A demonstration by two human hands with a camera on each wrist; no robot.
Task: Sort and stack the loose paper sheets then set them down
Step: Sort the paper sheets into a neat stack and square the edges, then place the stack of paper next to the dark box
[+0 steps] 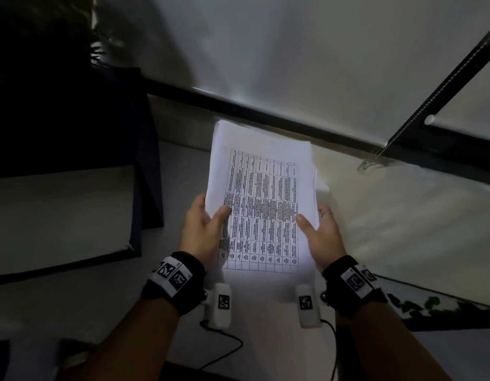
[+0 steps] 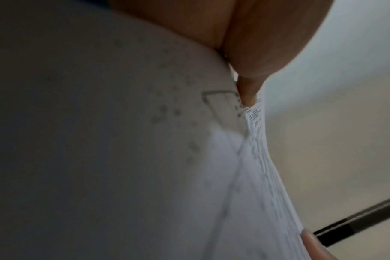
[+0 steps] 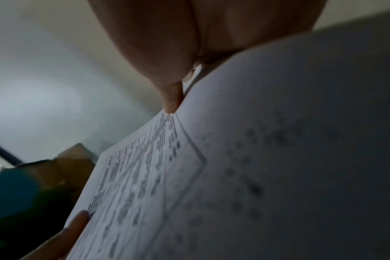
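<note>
While the left hand [image 1: 202,229] and right hand [image 1: 319,232] each keep a pinching grip on a side edge of the paper stack [image 1: 261,193], held tilted in the air above the tabletop [image 1: 389,215], tap its misaligned edges square before lowering.

surface: pale sill [image 1: 403,215] | lying on it: bead chain [image 1: 373,160] | left: dark box [image 1: 73,133]
</note>
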